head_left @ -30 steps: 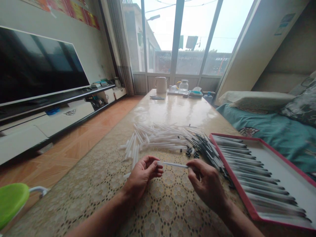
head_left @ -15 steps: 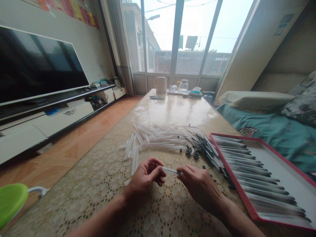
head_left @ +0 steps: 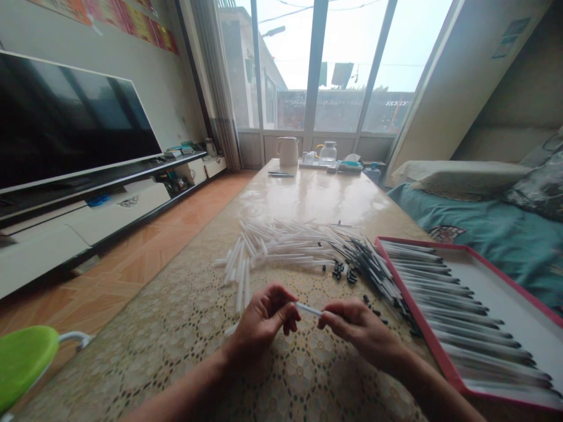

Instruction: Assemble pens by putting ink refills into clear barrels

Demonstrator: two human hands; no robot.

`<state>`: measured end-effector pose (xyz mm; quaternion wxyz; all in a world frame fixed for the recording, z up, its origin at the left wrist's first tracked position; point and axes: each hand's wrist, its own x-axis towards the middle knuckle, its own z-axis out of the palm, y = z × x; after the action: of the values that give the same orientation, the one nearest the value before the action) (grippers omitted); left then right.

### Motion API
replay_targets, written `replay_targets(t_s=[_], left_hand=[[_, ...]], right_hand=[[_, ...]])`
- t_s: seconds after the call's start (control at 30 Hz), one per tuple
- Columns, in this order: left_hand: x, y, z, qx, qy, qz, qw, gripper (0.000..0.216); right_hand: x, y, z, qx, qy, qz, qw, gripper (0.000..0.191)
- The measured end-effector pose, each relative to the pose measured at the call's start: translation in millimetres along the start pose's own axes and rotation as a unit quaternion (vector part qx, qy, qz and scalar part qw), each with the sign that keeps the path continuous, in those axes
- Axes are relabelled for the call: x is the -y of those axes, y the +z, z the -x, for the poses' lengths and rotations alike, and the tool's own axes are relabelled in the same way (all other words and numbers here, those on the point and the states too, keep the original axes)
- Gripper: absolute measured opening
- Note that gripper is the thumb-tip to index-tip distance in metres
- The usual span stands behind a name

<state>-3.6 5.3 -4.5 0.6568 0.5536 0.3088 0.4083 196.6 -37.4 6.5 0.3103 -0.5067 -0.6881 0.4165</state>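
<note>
Floral tablecloth (head_left: 162, 328) underneath; near six o'clock, your left hand (head_left: 266, 316) and right hand (head_left: 363, 328) pinched a slender white tube (head_left: 309, 309) between them. Step, judged: two-handed fitting; next move called for steady alignment.

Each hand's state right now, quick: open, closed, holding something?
Left hand: closed, its grip on one end of a tube.
Right hand: closed, its grip on the tube's other end.

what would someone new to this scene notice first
Probably the red-rimmed box at the right, with its row of dark-tipped pens. Next, the heap of white tubes across the table, just beyond the left hand and right hand, which hold a slim white tube between them.
</note>
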Motion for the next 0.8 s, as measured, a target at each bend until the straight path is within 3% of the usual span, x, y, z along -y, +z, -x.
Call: replay_targets(t_s=[0.07,0.13,0.2,0.27,0.33,0.4,0.47,0.57,0.6,0.7,0.8], left_hand=[[1,1,0,0.006,0.009,0.003,1.000,0.021],[3,1,-1,0.015,0.009,0.007,1.000,0.022],[3,0,-3,0.025,0.003,0.013,1.000,0.029],[4,-1,-5,0.018,-0.004,0.013,1.000,0.049],[4,-3,-7,-0.002,-0.012,0.003,1.000,0.065],[5,-4,-7,-0.018,-0.022,-0.014,0.999,0.064],[6,-4,-7,-0.019,-0.027,-0.026,0.999,0.057],[6,-4,-7,-0.020,-0.028,-0.032,0.999,0.048],[6,-4,-7,-0.022,-0.028,-0.032,0.999,0.047],[5,-2,-7,-0.029,-0.033,-0.031,0.999,0.043],[4,-1,-7,-0.034,-0.042,-0.029,0.998,0.040]], right_hand=[[2,-3,-1,0.032,0.016,-0.059,0.998,0.036],[4,-5,-1,0.029,0.012,-0.054,0.998,0.035],[8,-8,-1,0.004,-0.006,0.000,1.000,0.033],[11,-16,0,-0.033,-0.023,0.060,0.997,0.030],[14,-31,2,-0.082,-0.034,0.111,0.990,0.027],[14,-55,4,-0.130,-0.028,0.172,0.976,0.025],[11,-84,7,-0.162,0.010,0.274,0.948,0.023],[-2,-131,10,-0.232,0.130,0.463,0.846,0.022],[-8,-145,11,-0.247,0.153,0.483,0.826,0.022],[-31,-175,14,-0.279,0.194,0.518,0.785,0.023],[-56,-190,14,-0.277,0.203,0.538,0.770,0.022]])
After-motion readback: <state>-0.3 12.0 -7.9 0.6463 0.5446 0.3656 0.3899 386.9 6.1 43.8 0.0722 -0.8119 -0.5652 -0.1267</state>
